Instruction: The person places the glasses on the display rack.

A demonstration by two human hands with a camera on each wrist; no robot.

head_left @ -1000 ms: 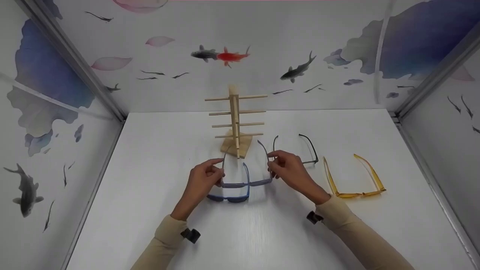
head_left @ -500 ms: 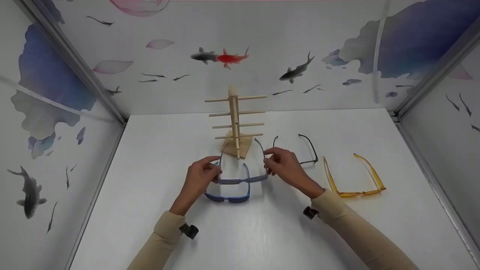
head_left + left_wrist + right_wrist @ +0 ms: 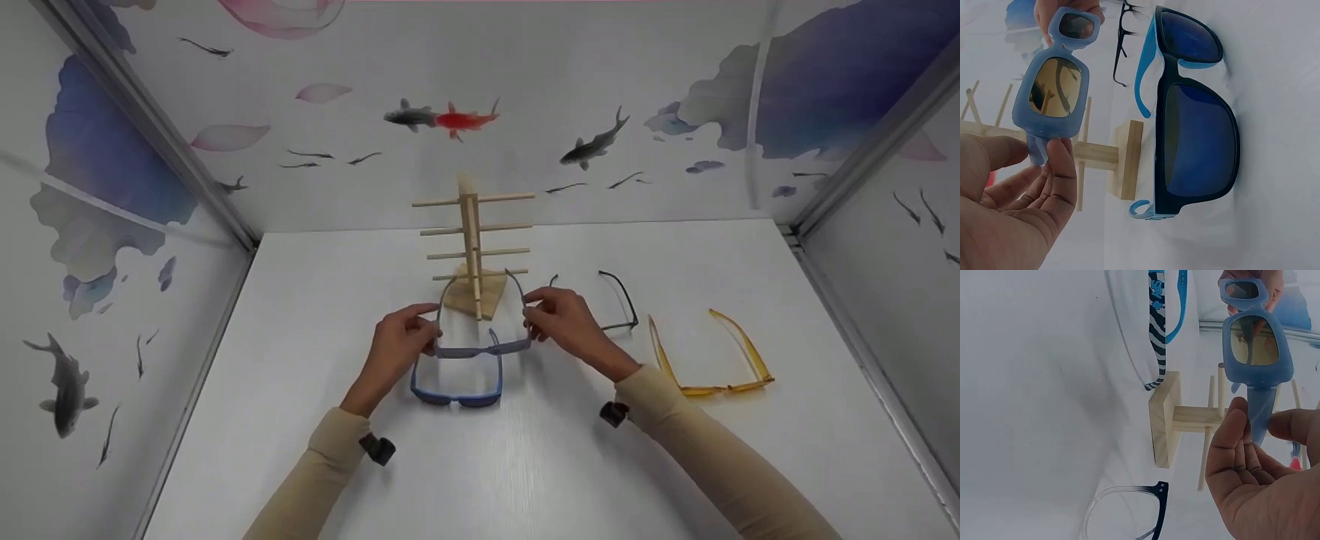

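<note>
Light blue sunglasses point(image 3: 484, 350) with squarish frames hang in the air, held level by both hands. My left hand point(image 3: 397, 343) pinches one temple arm near its hinge, thumb against fingers, as the left wrist view shows. On the other side my right hand point(image 3: 566, 322) pinches the second temple arm the same way. The arms point toward a wooden display rack point(image 3: 470, 240) with several pairs of horizontal pegs, standing just beyond. Below and nearer lie darker blue sunglasses point(image 3: 456, 397) on the white table, arms unfolded, with blue mirrored lenses point(image 3: 1202, 140) in the left wrist view.
Right of the rack, black-framed clear glasses point(image 3: 621, 325) lie on the table point(image 3: 525, 465), partly behind my right hand. Farther right are yellow glasses point(image 3: 724, 388) with their arms unfolded. Painted panels stand at the back and both sides.
Both hands have carried the light blue sunglasses forward and slightly left, toward the rack, uncovering more of the darker blue pair. The rack and the other glasses stay in place.
</note>
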